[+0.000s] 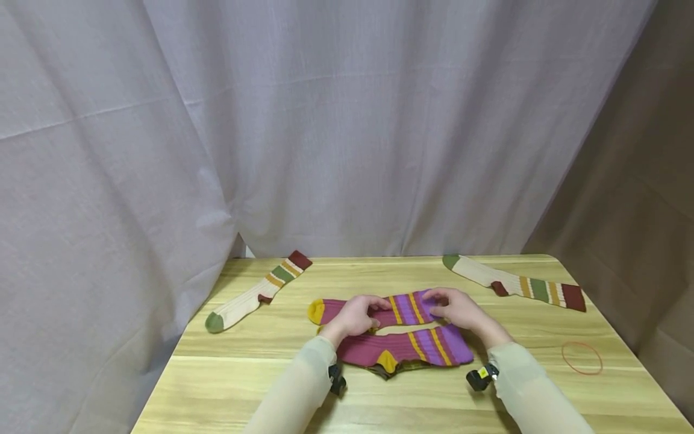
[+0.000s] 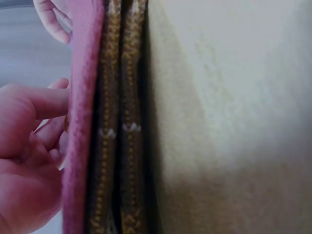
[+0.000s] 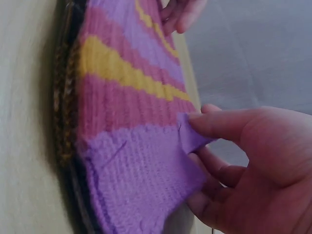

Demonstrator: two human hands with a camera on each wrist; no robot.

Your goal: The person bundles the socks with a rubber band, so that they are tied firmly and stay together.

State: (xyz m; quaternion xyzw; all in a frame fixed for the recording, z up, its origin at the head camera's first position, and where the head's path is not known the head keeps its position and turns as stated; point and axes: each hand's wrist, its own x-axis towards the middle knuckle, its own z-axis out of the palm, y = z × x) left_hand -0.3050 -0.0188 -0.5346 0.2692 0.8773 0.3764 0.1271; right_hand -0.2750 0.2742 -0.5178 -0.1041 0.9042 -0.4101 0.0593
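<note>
Two striped pink and purple socks with yellow toes lie side by side at the table's middle. On the far sock (image 1: 403, 307), my left hand (image 1: 355, 314) pinches the foot part near the heel, its grip partly hidden. My right hand (image 1: 458, 307) pinches the purple cuff of that same sock, thumb against fingers; in the right wrist view a fold of the cuff (image 3: 187, 134) shows between them. The near sock (image 1: 434, 343) lies closer to me, over darker brown socks (image 1: 386, 372) that stick out beneath its lower edge. Their brown edges (image 2: 109, 146) appear stacked in the left wrist view.
A cream sock with green, orange and maroon bands (image 1: 255, 295) lies at the back left. Its like, another cream sock (image 1: 509, 282), lies at the back right. A thin red ring (image 1: 582, 358) is on the wooden table (image 1: 228, 386). Grey curtain (image 1: 347, 150) hangs behind.
</note>
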